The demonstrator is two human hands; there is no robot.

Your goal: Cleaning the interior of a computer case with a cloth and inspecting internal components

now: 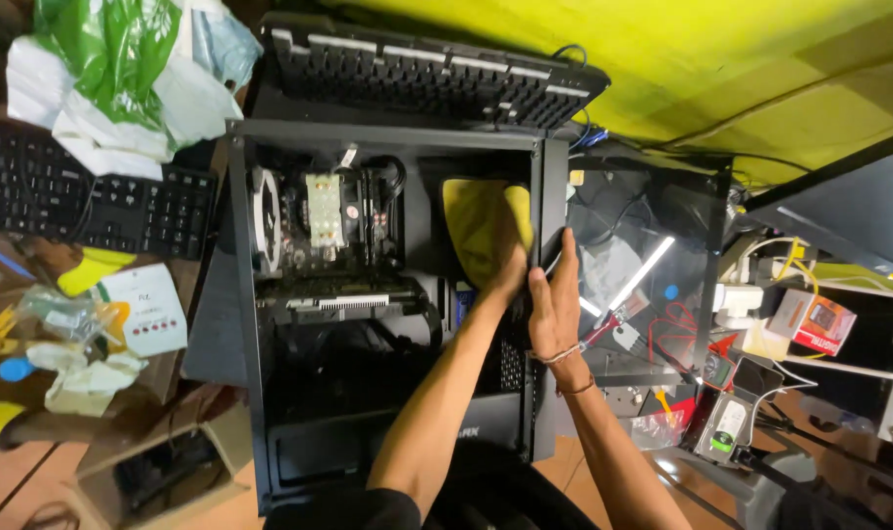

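Note:
An open black computer case (245,324) lies on its side in front of me, with its fan, cooler and graphics card showing. My left hand (510,263) reaches inside the case and presses a yellow cloth (474,224) against the inner panel near the right wall. My right hand (556,304) rests with flat, upright fingers on the case's right edge (554,186), beside the cloth. Both forearms come up from the bottom of the view.
A black keyboard (427,74) leans on top of the case, another keyboard (83,201) lies at the left under plastic bags (122,69). A glass side panel (643,285) lies to the right, with a hard drive (726,427), cables and small boxes. Papers and a cardboard box are at left.

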